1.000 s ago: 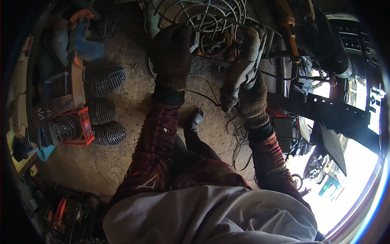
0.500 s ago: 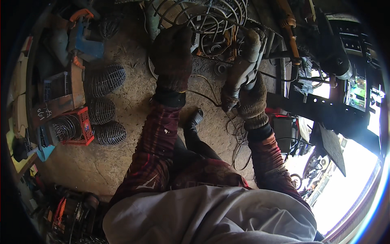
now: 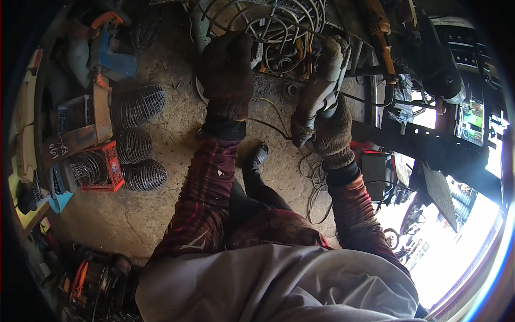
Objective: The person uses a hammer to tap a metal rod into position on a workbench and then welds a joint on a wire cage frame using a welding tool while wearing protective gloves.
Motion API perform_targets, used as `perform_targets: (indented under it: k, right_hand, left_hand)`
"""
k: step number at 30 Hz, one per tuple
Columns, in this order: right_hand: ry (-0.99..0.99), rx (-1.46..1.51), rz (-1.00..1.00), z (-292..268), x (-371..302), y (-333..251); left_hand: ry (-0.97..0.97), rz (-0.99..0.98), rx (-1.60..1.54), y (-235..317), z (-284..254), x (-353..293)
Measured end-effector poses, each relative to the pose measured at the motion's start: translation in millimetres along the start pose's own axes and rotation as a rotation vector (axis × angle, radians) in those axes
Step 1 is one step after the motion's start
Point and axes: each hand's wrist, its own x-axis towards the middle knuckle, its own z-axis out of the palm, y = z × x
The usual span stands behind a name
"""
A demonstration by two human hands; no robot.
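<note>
At the top of the head view is a round cage of bent metal wire [image 3: 279, 20], with several curved rods. My left hand [image 3: 228, 72], in a dark knitted work glove, is closed at the cage's near left edge; its fingertips are hidden. My right hand [image 3: 333, 134], in a brown knitted glove, grips a worn grey angle grinder [image 3: 324, 75]. The grinder points away from me, just right of the cage, and its working end is hard to make out. A cable [image 3: 268, 126] lies behind it, over the floor.
Several finished-looking wire cages [image 3: 140, 105] lie on the concrete floor at left, beside a red plastic crate [image 3: 111, 167] with coiled wire. A blue-and-orange metal tool [image 3: 115, 56] stands further up. Right, a dark perforated steel beam [image 3: 429, 140] crosses the view. Loose cable [image 3: 316, 214] lies near my foot.
The wire cage has shifted slightly at my left hand. Both hands and the grinder stay almost where they were.
</note>
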Motion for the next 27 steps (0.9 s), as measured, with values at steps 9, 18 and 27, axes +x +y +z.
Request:
perform_targets:
  k: [9, 18, 27]
  right_hand:
    - [0.018, 0.026, -0.058, 3, 2, 4]
    - [0.012, 0.076, -0.060, 2, -3, 25]
    - [0.051, 0.073, -0.047, 3, -5, 24]
  left_hand:
    - [0.008, 0.058, 0.073, 1, -2, 0]
    - [-0.036, -0.063, 0.003, -7, -3, -5]
    - [-0.114, 0.125, 0.256, -14, -10, -2]
